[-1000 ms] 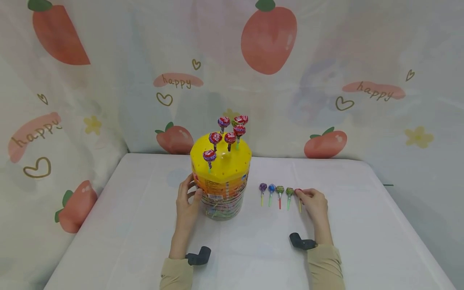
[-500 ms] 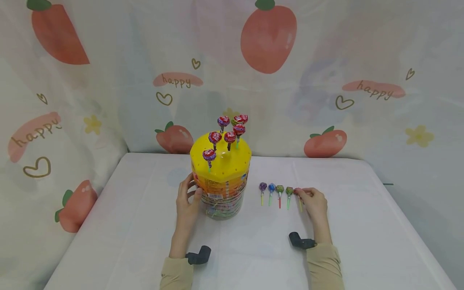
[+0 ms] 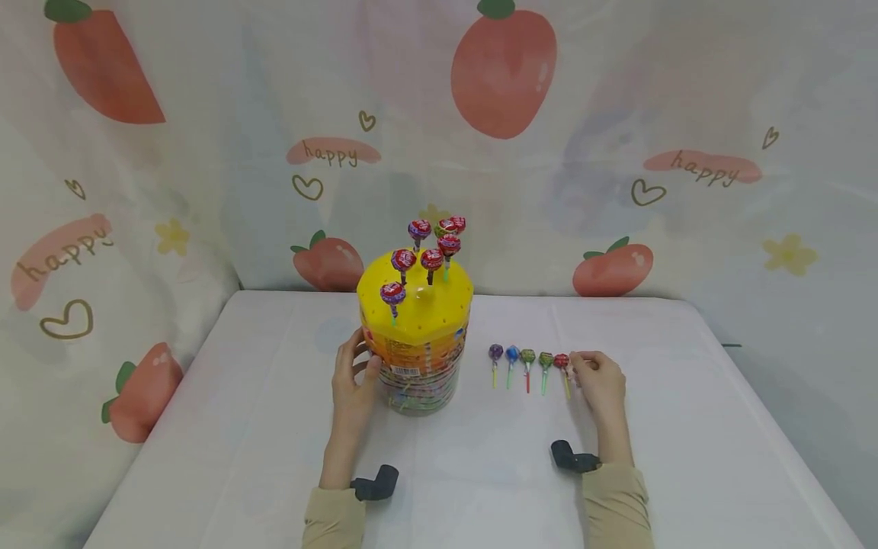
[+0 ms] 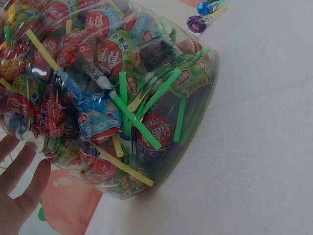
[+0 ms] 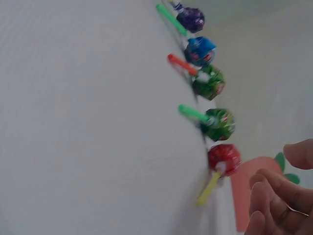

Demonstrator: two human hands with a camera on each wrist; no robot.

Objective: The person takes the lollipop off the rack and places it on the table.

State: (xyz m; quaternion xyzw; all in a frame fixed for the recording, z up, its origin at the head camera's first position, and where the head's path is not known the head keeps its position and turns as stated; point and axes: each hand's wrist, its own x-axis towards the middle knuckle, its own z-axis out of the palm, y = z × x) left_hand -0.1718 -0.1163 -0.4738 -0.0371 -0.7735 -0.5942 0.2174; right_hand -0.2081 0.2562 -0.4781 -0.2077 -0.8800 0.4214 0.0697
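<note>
A clear jar [image 3: 420,393] with a yellow lid [image 3: 439,313] stands upright on the table, filled with wrapped lollipops. My left hand [image 3: 353,381] rests against its left side, thumb toward the front; the left wrist view shows extended fingers [image 4: 22,166] at the plastic. Several lollipops [image 3: 403,260] stand with their sticks in the lid. Right of the jar lies a row of lollipops, ending with a red lollipop [image 3: 562,361] on a yellow stick. Just right of that one is my right hand [image 3: 600,385], holding nothing, thumb and fingers apart in the right wrist view.
The row also has a purple lollipop [image 3: 496,351], a blue lollipop [image 3: 512,353] and two green ones, heads away from me. A white cloth covers the table [image 3: 274,427]. Behind it hangs a printed curtain [image 3: 535,191]. Each wrist carries a black camera mount [image 3: 576,459].
My right hand has let go of the red lollipop and drawn slightly right, so its head shows. The left hand stays at the jar. The head view has shifted a little.
</note>
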